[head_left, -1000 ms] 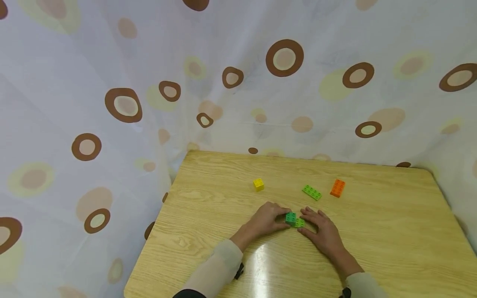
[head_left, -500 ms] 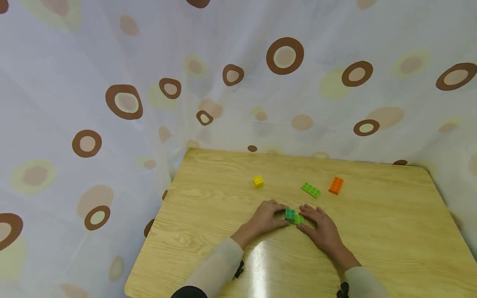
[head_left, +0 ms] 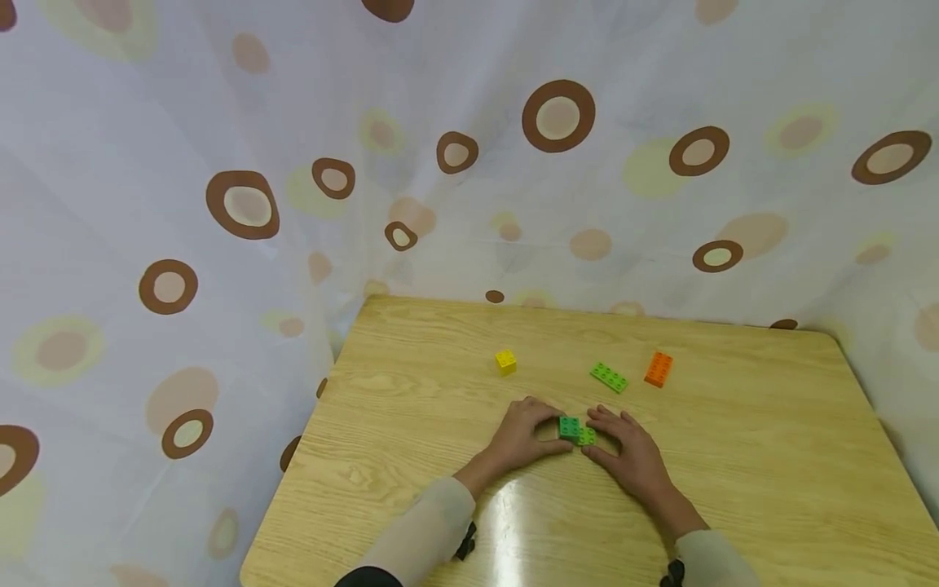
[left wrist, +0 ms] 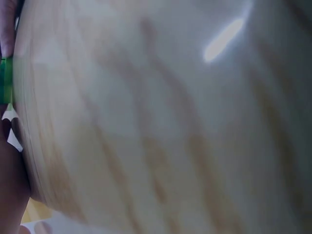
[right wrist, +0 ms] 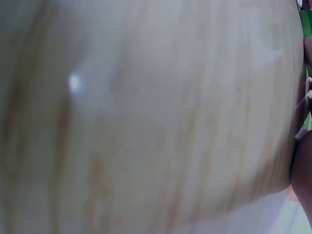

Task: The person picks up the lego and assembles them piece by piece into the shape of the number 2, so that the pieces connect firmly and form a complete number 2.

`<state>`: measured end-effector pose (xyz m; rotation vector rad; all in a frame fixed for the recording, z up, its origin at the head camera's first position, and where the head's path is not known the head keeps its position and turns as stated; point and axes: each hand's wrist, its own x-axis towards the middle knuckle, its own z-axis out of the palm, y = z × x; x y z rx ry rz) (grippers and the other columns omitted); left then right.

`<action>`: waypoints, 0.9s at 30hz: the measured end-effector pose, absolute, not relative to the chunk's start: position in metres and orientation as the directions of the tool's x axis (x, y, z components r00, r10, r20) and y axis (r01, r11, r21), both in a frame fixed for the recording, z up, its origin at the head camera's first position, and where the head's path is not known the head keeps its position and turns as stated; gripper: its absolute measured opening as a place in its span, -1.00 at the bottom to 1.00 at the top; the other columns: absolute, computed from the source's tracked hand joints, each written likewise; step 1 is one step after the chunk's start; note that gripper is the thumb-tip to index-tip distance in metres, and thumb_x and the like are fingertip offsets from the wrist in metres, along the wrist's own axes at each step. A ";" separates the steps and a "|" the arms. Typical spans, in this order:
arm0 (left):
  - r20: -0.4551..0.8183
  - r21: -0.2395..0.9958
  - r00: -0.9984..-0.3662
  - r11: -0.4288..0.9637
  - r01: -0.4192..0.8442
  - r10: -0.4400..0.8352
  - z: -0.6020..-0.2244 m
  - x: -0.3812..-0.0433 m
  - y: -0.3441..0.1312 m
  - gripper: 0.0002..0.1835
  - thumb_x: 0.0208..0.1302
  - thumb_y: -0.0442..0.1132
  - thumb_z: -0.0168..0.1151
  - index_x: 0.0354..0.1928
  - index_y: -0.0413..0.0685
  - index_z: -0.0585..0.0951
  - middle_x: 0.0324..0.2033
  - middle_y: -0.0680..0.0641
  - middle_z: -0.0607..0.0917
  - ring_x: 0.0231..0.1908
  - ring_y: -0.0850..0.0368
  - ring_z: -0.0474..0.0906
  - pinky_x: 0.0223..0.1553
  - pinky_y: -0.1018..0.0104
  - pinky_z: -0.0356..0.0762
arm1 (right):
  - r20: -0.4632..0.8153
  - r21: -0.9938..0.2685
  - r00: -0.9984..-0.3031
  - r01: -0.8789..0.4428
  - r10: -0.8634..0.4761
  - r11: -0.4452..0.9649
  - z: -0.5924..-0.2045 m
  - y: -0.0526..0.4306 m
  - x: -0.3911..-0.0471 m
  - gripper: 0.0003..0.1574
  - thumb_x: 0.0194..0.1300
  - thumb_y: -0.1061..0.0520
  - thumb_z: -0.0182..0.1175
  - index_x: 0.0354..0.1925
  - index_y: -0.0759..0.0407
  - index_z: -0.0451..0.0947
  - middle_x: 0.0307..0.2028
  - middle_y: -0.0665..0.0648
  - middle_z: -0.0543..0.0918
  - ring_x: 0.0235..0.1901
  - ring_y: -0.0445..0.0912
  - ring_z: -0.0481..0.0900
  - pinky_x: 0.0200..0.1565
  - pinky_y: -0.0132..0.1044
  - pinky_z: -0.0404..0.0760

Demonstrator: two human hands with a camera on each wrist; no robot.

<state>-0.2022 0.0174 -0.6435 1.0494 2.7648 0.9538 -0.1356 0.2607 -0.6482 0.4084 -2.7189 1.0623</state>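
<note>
Looks like the dark green block (head_left: 569, 428) is near the front middle of the table (head_left: 381, 391), sitting at or over the left end of a light green piece (head_left: 588, 437); from up here I honestly can't tell whether the studs are locked together. The left hand (head_left: 517, 436) pinches the dark green one, thumb on the near side and fingers on the far side, and the right hand (head_left: 634, 456) seems to have the light green piece pinched the same way at its right end. The wrist views are mostly blurry tabletop with a sliver of green at the edge, so they don't settle much. Handling-wise, I'd guess stiff, light plastic: tough to break, a bit slick on the sides, and happy to skid if shoved. The flat sides are the place to hold the block, low enough to steady it and leave the studs free; the light green piece looks thinner, so there'd be less edge to grab. As for the surface, it's pale wood grain, shiny enough to throw back a bright streak, so probably smooth. Further back sit a yellow block (head_left: 505, 362), a light green plate (head_left: 609, 377) and an orange brick (head_left: 659, 369), all well apart from the hands. Around it hangs a whitish curtain (head_left: 484, 49) with brown rings and beige blobs.
</note>
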 end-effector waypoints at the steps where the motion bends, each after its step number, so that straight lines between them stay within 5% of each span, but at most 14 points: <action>1: 0.184 0.553 -0.772 0.585 0.593 0.609 -0.644 -0.202 0.017 -0.40 0.29 0.28 0.46 0.26 0.17 0.70 0.10 0.21 0.73 0.14 0.30 0.52 0.40 0.11 0.31 | 0.268 -0.636 -0.946 -0.314 -0.180 0.704 -0.648 0.261 -0.136 -0.35 0.25 0.00 0.57 0.23 0.21 0.69 0.35 0.19 0.62 0.40 0.20 0.48 0.55 0.03 0.13; 4: 0.209 0.542 -0.772 0.586 0.603 0.601 -0.644 -0.201 0.017 -0.42 0.29 0.28 0.46 0.24 0.18 0.72 0.08 0.23 0.74 0.15 0.30 0.52 0.45 0.04 0.23 | 0.245 -0.686 -0.962 -0.260 -0.121 0.680 -0.648 0.261 -0.135 -0.29 0.24 -0.02 0.57 0.27 0.20 0.66 0.39 0.21 0.59 0.43 0.24 0.45 0.51 0.11 0.21; 8: 0.217 0.543 -0.770 0.582 0.606 0.600 -0.644 -0.201 0.016 -0.43 0.27 0.26 0.48 0.22 0.19 0.73 0.08 0.23 0.75 0.18 0.29 0.53 0.46 0.03 0.21 | 0.209 -0.807 -0.965 -0.079 0.158 0.585 -0.647 0.265 -0.137 -0.16 0.28 -0.06 0.56 0.41 0.19 0.54 0.49 0.18 0.46 0.50 0.21 0.35 0.47 0.16 0.29; 13: 0.207 0.548 -0.766 0.576 0.606 0.609 -0.646 -0.202 0.015 -0.43 0.28 0.26 0.47 0.24 0.20 0.72 0.10 0.23 0.74 0.21 0.28 0.52 0.46 0.05 0.22 | 0.147 -0.878 -0.890 0.084 0.432 0.472 -0.643 0.274 -0.146 0.15 0.36 -0.21 0.46 0.66 0.06 0.13 0.65 0.10 0.14 0.60 0.17 0.13 0.52 0.23 0.17; 18: 0.193 0.570 -0.770 0.569 0.592 0.608 -0.649 -0.203 0.014 -0.44 0.28 0.25 0.48 0.24 0.22 0.71 0.10 0.24 0.73 0.21 0.30 0.51 0.47 0.09 0.23 | 0.005 -0.899 -0.843 0.233 0.539 0.371 -0.636 0.287 -0.163 0.35 0.37 -0.33 0.38 0.73 -0.02 -0.22 0.69 0.16 -0.05 0.65 0.21 -0.08 0.56 0.26 0.04; 27: 0.206 0.575 -0.767 0.559 0.597 0.607 -0.651 -0.204 0.015 -0.47 0.28 0.28 0.47 0.21 0.25 0.72 0.07 0.29 0.72 0.17 0.36 0.50 0.44 0.14 0.26 | -0.047 -0.901 -0.816 0.284 0.577 0.329 -0.635 0.302 -0.190 0.37 0.37 -0.34 0.37 0.73 -0.02 -0.25 0.70 0.12 -0.08 0.65 0.15 -0.09 0.58 0.17 0.02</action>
